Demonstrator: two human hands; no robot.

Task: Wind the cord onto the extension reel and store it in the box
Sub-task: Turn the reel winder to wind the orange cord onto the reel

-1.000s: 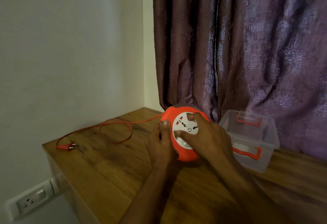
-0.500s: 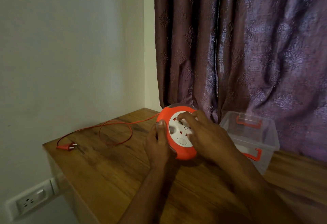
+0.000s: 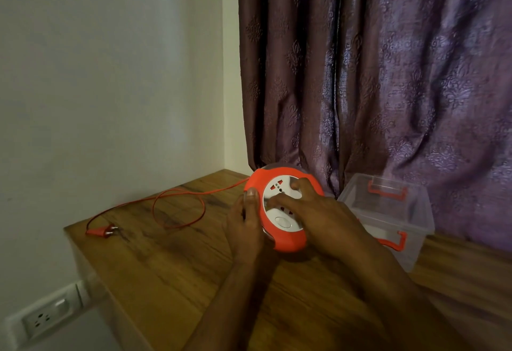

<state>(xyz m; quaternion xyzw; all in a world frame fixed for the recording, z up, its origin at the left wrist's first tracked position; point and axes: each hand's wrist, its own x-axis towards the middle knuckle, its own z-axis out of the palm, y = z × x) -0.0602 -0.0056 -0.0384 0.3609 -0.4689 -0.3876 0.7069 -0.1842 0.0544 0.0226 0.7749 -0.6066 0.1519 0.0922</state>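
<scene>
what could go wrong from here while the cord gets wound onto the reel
1. The loose orange cord lies in a loop on the table; pulled in, that loop may tighten into a kink.
2. The plug sits near the table's edge and might slide off as the cord shortens.
3. The left hand steadies the reel only at its rim while the right hand turns the face, so it may slip.

There was only one view, from the head of the person. It looked forward and down over the table (image 3: 171,264) toward the corner of wall (image 3: 110,87) and curtain (image 3: 374,73), with both forearms near the lens.
</scene>
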